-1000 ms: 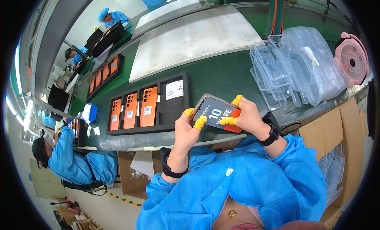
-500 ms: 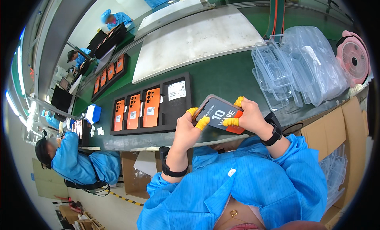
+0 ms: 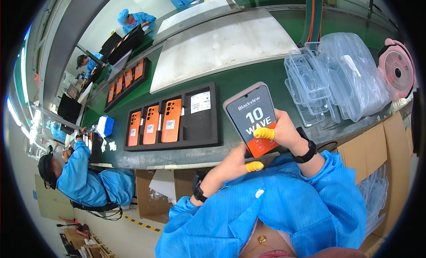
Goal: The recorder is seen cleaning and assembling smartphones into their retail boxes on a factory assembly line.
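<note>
My right hand (image 3: 286, 133), with a yellow finger cot on the thumb, grips a smartphone (image 3: 253, 118) by its right edge. The phone is tilted, its face toward me. A dark grey and orange printed film covers that face, and a pale rim surrounds it. Close to the phone's lower left corner is my left hand (image 3: 233, 164), its thumb in a yellow cot stretched out below the phone. That hand appears open; its other fingertips are partly hidden behind the phone. To the left lies a black foam tray (image 3: 195, 130) with three orange phones (image 3: 171, 120) and one slot without a phone.
A white board (image 3: 222, 49) lies across the green bench. Clear plastic trays (image 3: 306, 80), a plastic bag (image 3: 346, 76) and a pink fan (image 3: 396, 70) stand right. Another phone tray (image 3: 126, 82) and a blue box (image 3: 105, 126) are left. A co-worker (image 3: 80, 169) sits at left.
My left hand has let go of the phone's left side and moved down below it. The phone has turned more upright, held by my right hand.
</note>
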Demonstrator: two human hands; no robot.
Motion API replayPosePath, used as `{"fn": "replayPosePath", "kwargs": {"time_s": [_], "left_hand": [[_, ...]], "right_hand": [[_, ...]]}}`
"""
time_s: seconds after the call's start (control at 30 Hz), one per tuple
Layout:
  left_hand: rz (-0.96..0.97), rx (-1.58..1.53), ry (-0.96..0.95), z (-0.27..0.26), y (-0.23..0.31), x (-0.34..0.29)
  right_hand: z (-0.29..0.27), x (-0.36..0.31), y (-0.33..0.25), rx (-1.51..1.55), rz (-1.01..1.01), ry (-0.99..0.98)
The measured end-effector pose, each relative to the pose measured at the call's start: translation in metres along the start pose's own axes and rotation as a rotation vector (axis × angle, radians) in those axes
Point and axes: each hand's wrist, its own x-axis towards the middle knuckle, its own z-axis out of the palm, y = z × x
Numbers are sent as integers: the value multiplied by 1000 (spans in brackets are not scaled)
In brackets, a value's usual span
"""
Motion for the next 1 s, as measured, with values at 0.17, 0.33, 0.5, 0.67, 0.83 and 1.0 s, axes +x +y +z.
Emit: {"fn": "replayPosePath", "kwargs": {"time_s": [0.17,0.33,0.5,0.67,0.83,1.0], "left_hand": [[-106,129,201,6,-7,-3],[-276,16,243,-12,-14,-19],[-222,-397,305,-104,-28,-48],[-564,-138,171,-181,-57,-42],[-825,236,-120,-179,-40,-6],[-710,1171,531,-123,-9,-14]], "right_hand": [[22,2,6,131,-86,64],[41,12,12,-360,-392,117],[-10,25,-28,-882,-442,542],[-105,40,17,-1623,-328,774],[-118,47,11,-1516,-83,742],[-115,48,-20,-1536,-149,847]]}}
